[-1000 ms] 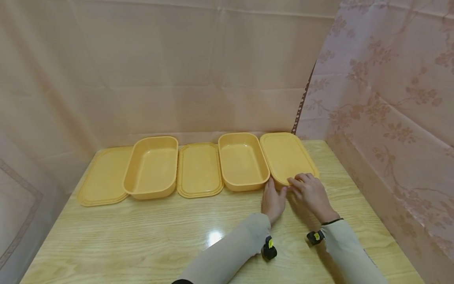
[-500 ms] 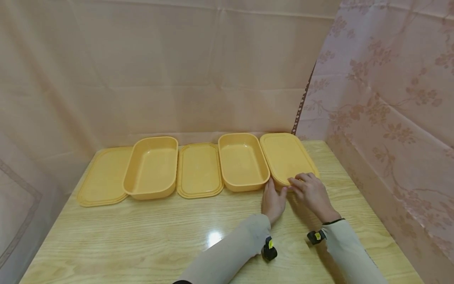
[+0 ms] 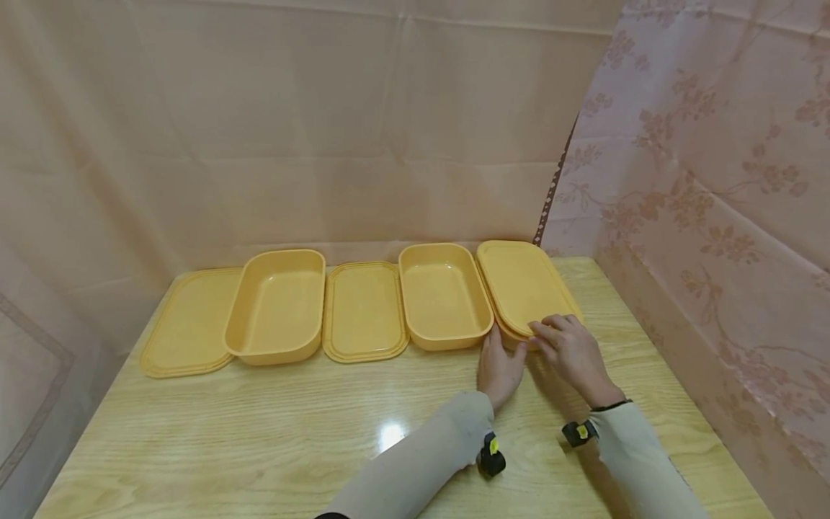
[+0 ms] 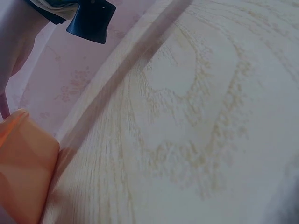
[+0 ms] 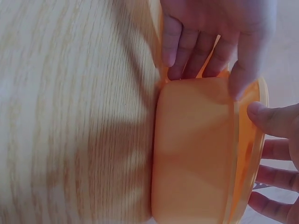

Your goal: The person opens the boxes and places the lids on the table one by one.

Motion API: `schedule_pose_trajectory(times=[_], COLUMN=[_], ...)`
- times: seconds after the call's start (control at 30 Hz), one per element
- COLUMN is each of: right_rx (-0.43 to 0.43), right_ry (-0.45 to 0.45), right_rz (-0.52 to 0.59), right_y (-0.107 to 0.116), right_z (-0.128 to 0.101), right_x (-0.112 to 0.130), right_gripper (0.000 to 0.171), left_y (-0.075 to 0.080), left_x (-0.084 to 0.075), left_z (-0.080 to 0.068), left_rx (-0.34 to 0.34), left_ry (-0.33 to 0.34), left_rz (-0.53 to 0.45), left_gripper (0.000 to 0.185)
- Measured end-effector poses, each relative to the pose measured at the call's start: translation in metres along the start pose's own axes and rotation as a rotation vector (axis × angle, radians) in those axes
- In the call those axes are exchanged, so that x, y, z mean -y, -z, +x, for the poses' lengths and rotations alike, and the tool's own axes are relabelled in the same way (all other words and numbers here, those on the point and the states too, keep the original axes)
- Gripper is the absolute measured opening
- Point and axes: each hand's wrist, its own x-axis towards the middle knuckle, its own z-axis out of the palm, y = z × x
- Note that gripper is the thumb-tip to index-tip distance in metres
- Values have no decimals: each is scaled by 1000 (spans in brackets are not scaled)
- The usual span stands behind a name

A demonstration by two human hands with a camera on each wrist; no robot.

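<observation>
Right hand point(image 3: 573, 349) pinches the lid's point(image 3: 524, 285) near corner, thumb under the rim, while the left hand point(image 3: 501, 364) grips the box point(image 5: 191, 149) beneath to steady it, at the table's point(image 3: 259, 425) far right end.

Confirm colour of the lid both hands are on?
Plain yellow-orange lid, no pattern; best in the head view.

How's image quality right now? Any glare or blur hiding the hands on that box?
Head view: sharp, one glare spot on the table, clear of both hands. Left wrist view: soft, washed-out wood grain, only a box corner visible. Right wrist view: close and blurry, but fingers on the box show.
</observation>
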Motion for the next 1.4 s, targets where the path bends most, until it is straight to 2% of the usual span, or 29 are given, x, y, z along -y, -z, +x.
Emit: schedule_pose_trajectory(times=[0.17, 0.4, 0.63, 0.93, 1.4], right_rx=[-26, -64, -104, -100, -113], right_ry=[6, 12, 38, 18, 19], right_rz=[-14, -32, -30, -32, -13], right_y=[3, 5, 4, 6, 8], right_z=[0, -1, 0, 0, 2], right_x=[1, 1, -1, 0, -1], right_gripper=[26, 29, 28, 29, 28], left_y=[0, 2, 2, 3, 3], left_x=[-1, -3, -4, -4, -6], left_z=[0, -1, 0, 1, 2], left_rx=[-2, 2, -12, -18, -43], left_ry=[-13, 34, 41, 53, 33], left_rz=[-8, -19, -25, -29, -26], left_gripper=[70, 66, 65, 64, 61])
